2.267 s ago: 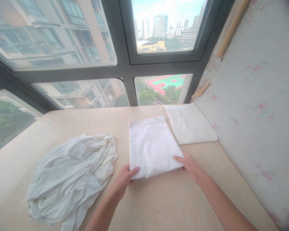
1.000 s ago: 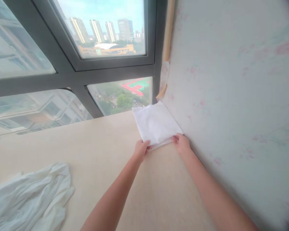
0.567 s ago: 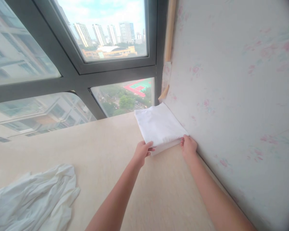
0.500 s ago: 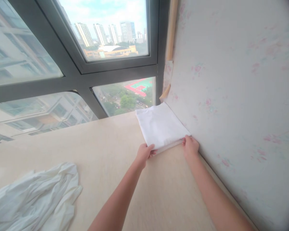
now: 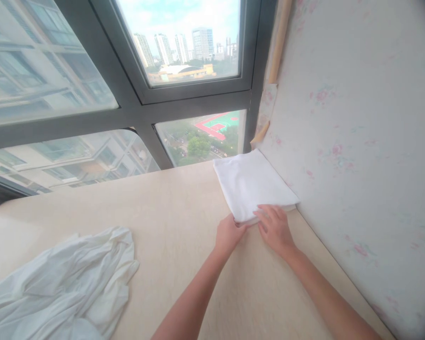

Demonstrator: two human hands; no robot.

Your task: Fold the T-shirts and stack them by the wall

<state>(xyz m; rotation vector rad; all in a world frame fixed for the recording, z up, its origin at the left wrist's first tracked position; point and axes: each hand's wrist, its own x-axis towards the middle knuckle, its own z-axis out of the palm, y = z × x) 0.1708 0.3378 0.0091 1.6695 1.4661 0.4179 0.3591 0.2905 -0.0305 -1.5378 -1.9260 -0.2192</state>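
A folded white cloth (image 5: pixel 253 182) lies flat in the corner between the window and the wall, its layers showing along the near edge. My left hand (image 5: pixel 231 236) is closed at its near left corner, the thumb pointing right along the front edge and some fingers hidden. Beside it, my right hand (image 5: pixel 276 229) rests its spread fingers on top of the near edge, right of the middle, holding nothing. To the left, well apart from both hands, is a crumpled white cloth (image 5: pixel 71 283) in a loose heap.
Both cloths are on a pale wooden surface (image 5: pixel 177 212). Behind it stands a grey window frame (image 5: pixel 198 101), with buildings and trees outside. A flowered papered wall (image 5: pixel 357 118) bounds the right side, with a peeling strip (image 5: pixel 262 134) near the window corner.
My right hand has let go of the near right corner and moved left along the edge, its fingers now spread. My left hand stays at the left corner. The view has shifted left.
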